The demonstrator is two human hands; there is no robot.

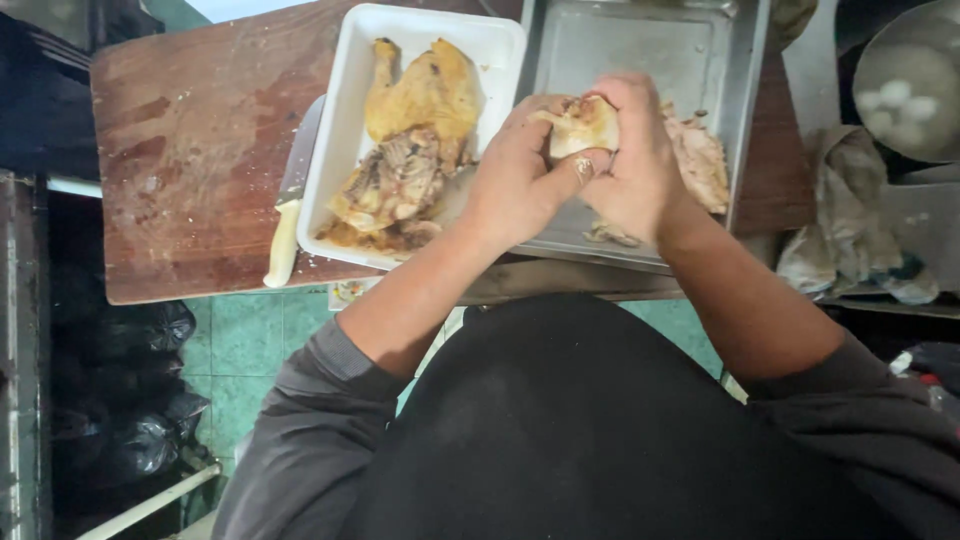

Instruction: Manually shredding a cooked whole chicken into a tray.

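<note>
Seen from your head camera, your left hand (520,185) and right hand (640,165) are both clamped on a pale piece of cooked chicken (583,125), held over the shallow rectangular metal tray (620,50). Just left, a white rectangular dish (345,100) holds the yellow-skinned chicken carcass (415,140); a cream-handled knife (287,220) lies on the worn wooden cutting board (190,150).

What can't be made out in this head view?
- Chicken piece: mostly covered by left hand and right hand.
- Knife: blade partly under the white tray.
- Metal bowl: cut by right edge; contents blurred.
</note>
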